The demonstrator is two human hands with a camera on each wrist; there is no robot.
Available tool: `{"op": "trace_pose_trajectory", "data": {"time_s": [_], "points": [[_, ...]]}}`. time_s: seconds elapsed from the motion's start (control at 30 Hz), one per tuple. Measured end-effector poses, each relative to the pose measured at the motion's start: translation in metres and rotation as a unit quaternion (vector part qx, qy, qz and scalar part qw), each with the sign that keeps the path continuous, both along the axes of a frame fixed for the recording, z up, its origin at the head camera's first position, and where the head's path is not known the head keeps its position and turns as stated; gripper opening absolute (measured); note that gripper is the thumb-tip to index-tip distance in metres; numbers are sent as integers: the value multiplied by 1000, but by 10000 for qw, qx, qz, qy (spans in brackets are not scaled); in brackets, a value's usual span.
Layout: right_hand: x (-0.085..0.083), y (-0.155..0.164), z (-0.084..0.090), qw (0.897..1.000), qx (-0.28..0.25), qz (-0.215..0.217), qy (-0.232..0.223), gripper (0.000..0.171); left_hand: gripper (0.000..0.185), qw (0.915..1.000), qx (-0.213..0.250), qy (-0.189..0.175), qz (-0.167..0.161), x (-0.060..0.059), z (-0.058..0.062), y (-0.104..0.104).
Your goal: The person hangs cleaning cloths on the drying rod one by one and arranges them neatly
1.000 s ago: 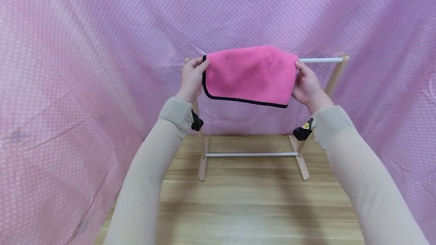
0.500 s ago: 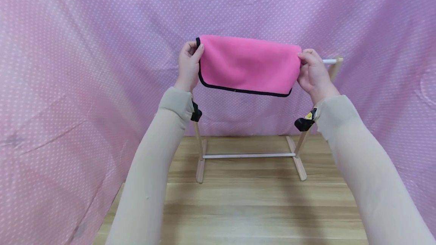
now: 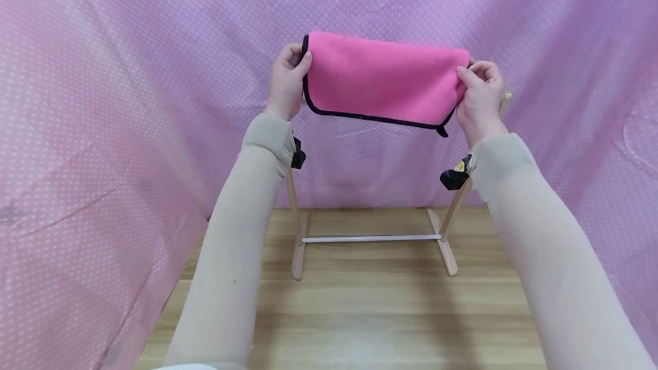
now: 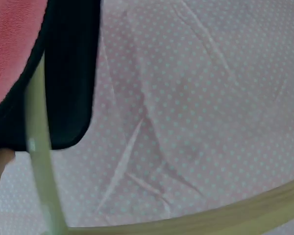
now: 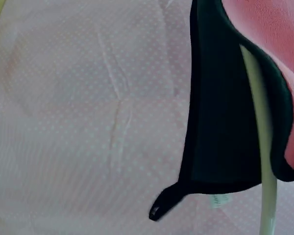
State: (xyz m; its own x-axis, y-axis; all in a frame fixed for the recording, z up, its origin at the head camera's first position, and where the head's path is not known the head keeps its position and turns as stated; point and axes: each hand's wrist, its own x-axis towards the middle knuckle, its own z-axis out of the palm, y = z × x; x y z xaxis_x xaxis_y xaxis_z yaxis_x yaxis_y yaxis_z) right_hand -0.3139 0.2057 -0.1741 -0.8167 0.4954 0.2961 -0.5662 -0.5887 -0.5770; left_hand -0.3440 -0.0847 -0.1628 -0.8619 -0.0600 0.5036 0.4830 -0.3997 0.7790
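A folded pink cloth (image 3: 382, 81) with black trim is stretched between both hands in the head view. My left hand (image 3: 285, 84) pinches its left edge, thumb in front. At the right edge, my right hand (image 3: 481, 96) pinches it near the upper corner. Both wrist views show a dark inner side; a pale rod (image 5: 261, 122) runs between the cloth's two layers. A small black loop (image 5: 164, 201) sticks out from one corner, with a white tag beside it. The head view has the rack's top rail hidden behind the cloth.
A wooden rack stands on the wood-grain surface (image 3: 349, 313), its white lower bar (image 3: 370, 238) joining two feet, the left foot (image 3: 298, 258) and right foot (image 3: 447, 253). Polka-dot pink fabric (image 3: 154, 73) hangs behind and at the sides. A dark wrist camera sits on each arm.
Both hands have lifted the cloth higher, and it now covers the top rail in the head view. The right hand's grip has shifted at its edge, and the black loop has come into sight.
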Motion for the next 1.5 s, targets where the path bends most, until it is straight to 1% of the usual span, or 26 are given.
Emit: {"op": "trace_pose_trajectory", "data": {"time_s": [0.1, 0.2, 0.3, 0.43, 0.5, 0.63, 0.73, 0.9, 1.0, 1.07, 1.13, 1.17, 1.23, 1.37, 1.4, 1.47, 1.5], "points": [[1, 1, -12, 9979, 580, 60, -291, 33, 13, 9995, -95, -276, 141, -2, -11, -4], [3, 0, -21, 9914, 1191, 96, -527, 33, 13, 9985, -43, -484, 243, -3, -22, -8], [6, 0, -24, 9859, 1551, 97, -621, 32, 15, 9984, 33, -509, 247, 0, -29, -11], [10, 2, -25, 9812, 1779, 188, -727, 30, 10, 9986, 188, -456, 177, 6, -35, -13], [12, 4, -26, 9772, 1932, 193, -861, 29, 10, 9987, 217, -436, 163, 9, -38, -13], [16, 7, -33, 9740, 2028, 317, -961, 27, 16, 9989, 125, -431, 159, 17, -43, -15], [17, 10, -39, 9775, 1868, 515, -833, 27, 20, 9987, 7, -483, 147, 22, -48, -16], [17, 12, -43, 9784, 1806, 749, -669, 25, 22, 9981, -84, -492, 354, 26, -53, -18], [18, 14, -43, 9783, 1632, 1114, -621, 23, 24, 9978, -101, -470, 459, 27, -55, -20], [19, 16, -42, 9769, 1368, 1535, -579, 20, 26, 9976, -111, -476, 491, 27, -57, -21], [19, 18, -40, 9725, 1078, 1977, -598, 19, 27, 9975, -95, -483, 500, 27, -58, -22], [19, 19, -39, 9688, 1026, 2160, -650, 18, 27, 9976, -75, -489, 491, 26, -59, -23], [19, 21, -38, 9616, 1121, 2380, -781, 18, 26, 9976, -4, -468, 509, 25, -61, -25], [18, 21, -35, 9443, 1741, 2589, -1042, 19, 27, 9972, 38, -478, 581, 22, -63, -27], [17, 20, -35, 9413, 1793, 2661, -1047, 20, 28, 9969, 25, -488, 619, 22, -63, -27], [16, 19, -34, 9380, 1864, 2731, -1043, 21, 30, 9962, -35, -505, 703, 22, -63, -28], [16, 18, -33, 9393, 1758, 2767, -1009, 22, 31, 9961, -26, -494, 731, 22, -63, -28]]}}
